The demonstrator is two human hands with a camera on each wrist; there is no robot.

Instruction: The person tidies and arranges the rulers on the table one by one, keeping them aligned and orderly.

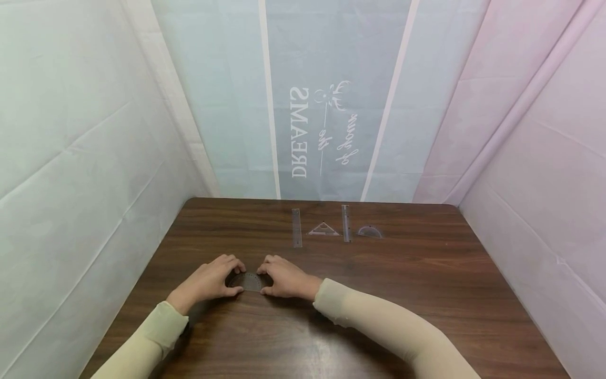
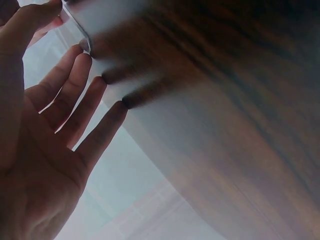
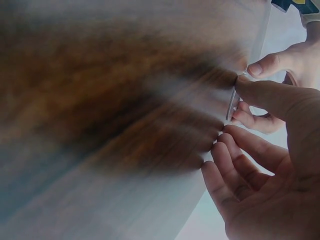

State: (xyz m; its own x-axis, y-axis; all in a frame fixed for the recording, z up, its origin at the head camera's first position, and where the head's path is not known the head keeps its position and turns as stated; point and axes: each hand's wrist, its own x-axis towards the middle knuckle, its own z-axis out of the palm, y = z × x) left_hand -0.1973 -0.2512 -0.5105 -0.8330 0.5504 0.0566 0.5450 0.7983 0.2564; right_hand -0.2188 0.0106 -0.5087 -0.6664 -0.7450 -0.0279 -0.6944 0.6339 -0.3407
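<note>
A clear half-round protractor (image 1: 251, 282) lies on the brown wooden table (image 1: 402, 316), left of its middle, with the straight edge facing the person. My left hand (image 1: 212, 279) grips its left end between thumb and fingers. From the other side my right hand (image 1: 286, 279) holds the right end the same way. Seen edge-on in the right wrist view, the protractor (image 3: 231, 105) is a thin strip at the tabletop, and fingertips of the right hand (image 3: 265, 175) touch the wood. The left wrist view shows the left hand (image 2: 55, 125) with its fingertips at the table too.
Farther back lie a clear ruler (image 1: 296, 228), a triangular set square (image 1: 324, 229), a second ruler (image 1: 346, 223) and another protractor (image 1: 371, 231), in a row. Pale cloth walls (image 1: 94, 131) stand at both sides, and a printed curtain (image 1: 236, 105) hangs behind the table.
</note>
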